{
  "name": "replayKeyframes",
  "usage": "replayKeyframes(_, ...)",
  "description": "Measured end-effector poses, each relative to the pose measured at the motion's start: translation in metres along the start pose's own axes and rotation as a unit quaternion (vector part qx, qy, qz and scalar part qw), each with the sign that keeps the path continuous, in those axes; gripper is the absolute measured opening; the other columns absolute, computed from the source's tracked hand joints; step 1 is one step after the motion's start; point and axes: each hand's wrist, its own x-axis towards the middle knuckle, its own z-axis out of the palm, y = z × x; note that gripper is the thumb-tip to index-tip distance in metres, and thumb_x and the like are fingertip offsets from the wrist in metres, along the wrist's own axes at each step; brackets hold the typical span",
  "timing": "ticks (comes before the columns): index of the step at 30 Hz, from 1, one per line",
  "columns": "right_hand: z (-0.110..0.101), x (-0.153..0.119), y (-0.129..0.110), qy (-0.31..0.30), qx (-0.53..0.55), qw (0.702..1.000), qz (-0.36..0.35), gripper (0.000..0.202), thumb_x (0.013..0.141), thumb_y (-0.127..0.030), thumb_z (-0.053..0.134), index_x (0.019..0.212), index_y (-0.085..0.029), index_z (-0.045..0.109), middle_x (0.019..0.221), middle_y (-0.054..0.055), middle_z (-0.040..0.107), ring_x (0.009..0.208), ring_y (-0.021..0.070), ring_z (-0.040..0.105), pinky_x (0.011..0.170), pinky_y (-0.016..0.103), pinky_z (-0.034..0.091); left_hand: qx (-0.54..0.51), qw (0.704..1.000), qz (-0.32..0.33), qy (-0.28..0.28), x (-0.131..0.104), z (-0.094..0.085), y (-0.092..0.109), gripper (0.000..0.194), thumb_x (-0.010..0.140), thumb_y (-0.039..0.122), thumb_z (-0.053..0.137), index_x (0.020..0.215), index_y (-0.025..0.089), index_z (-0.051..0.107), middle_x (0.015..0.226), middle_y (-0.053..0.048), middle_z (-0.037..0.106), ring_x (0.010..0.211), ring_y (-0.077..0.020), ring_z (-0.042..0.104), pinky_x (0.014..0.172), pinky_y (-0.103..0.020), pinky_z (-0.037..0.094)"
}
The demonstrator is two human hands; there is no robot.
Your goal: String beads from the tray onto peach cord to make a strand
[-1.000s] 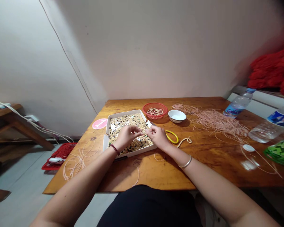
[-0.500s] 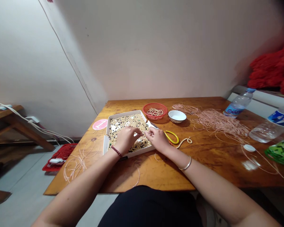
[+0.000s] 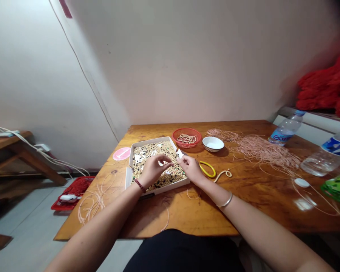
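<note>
Left hand (image 3: 153, 169) now rounds into a wider ring, tips close together over beads (image 3: 164, 179) in the white tray (image 3: 170, 188), right hand (image 3: 191, 169) pinched nearby, grip contents unclear, suggesting fine bead-handling continues.

Small craft workspace: bead tray (image 3: 170, 187), pink cord (image 3: 262, 151), wooden table (image 3: 204, 219)

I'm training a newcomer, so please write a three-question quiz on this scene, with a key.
1. Over what is the left hand?
2. True or false: from the camera's view, the white bowl stands to the left of the red basket.
3. Which wrist wears the silver bangle? A, the left; B, the right; C, neither.

Key:
1. A white tray of beads.
2. False: it stands to the right.
3. B.
</note>
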Motion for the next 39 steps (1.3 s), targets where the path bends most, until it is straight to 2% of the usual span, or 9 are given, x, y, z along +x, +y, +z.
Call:
replayKeyframes(11, -0.0004, -0.0002, 0.0044, 0.008, -0.024, 1.000, -0.011, 0.041, 0.082, -0.049, 0.050, 0.056, -0.020, 0.038, 0.052, -0.005, 0.033, 0.051, 0.0099, 0.032, 0.050, 0.024, 0.024, 0.019, 0.999, 0.034, 0.015, 0.0003, 0.0006, -0.0015, 0.022, 0.079, 0.042, 0.064, 0.080, 0.020, 0.068, 0.081, -0.002, 0.071, 0.072, -0.0145, 0.062, 0.068, -0.026, 0.048)
replayKeyframes(16, -0.0023, -0.0007, 0.0037, -0.003, -0.017, 1.000, -0.021, 0.040, 0.081, -0.048, 0.050, 0.056, -0.019, 0.039, 0.053, -0.005, 0.035, 0.052, 0.0102, 0.034, 0.051, 0.023, 0.025, 0.046, 0.998, 0.052, 0.008, -0.0001, -0.0009, -0.0008, 0.015, 0.080, 0.036, 0.064, 0.081, 0.022, 0.068, 0.083, -0.001, 0.071, 0.073, -0.0149, 0.062, 0.069, -0.027, 0.048)
replayKeyframes(28, -0.0034, -0.0001, 0.0035, 0.003, -0.032, 0.999, -0.004, 0.038, 0.080, -0.047, 0.051, 0.057, -0.020, 0.038, 0.052, -0.005, 0.035, 0.051, 0.0102, 0.033, 0.050, 0.023, 0.025, 0.063, 0.996, 0.069, 0.002, 0.0002, -0.0027, 0.0025, 0.011, 0.081, 0.032, 0.064, 0.082, 0.023, 0.068, 0.085, 0.000, 0.071, 0.077, -0.0150, 0.063, 0.073, -0.028, 0.047)
replayKeyframes(33, -0.0044, -0.0014, 0.0019, 0.006, -0.042, 0.999, -0.012, 0.038, 0.081, -0.045, 0.051, 0.056, -0.020, 0.037, 0.053, -0.005, 0.035, 0.052, 0.0102, 0.033, 0.051, 0.023, 0.025, 0.122, 0.988, 0.091, 0.013, -0.0005, -0.0013, 0.0006, 0.009, 0.082, 0.031, 0.063, 0.082, 0.023, 0.068, 0.083, 0.000, 0.070, 0.077, -0.0162, 0.060, 0.074, -0.029, 0.044)
replayKeyframes(39, -0.0046, -0.0046, -0.0009, 0.012, -0.076, 0.997, -0.029, 0.035, 0.082, -0.043, 0.051, 0.058, -0.020, 0.038, 0.052, -0.005, 0.036, 0.051, 0.0102, 0.033, 0.051, 0.024, 0.024, 0.186, 0.976, 0.114, -0.007, -0.0017, -0.0007, 0.0001, 0.010, 0.084, 0.029, 0.060, 0.082, 0.023, 0.068, 0.080, -0.001, 0.069, 0.080, -0.0181, 0.059, 0.077, -0.031, 0.044)
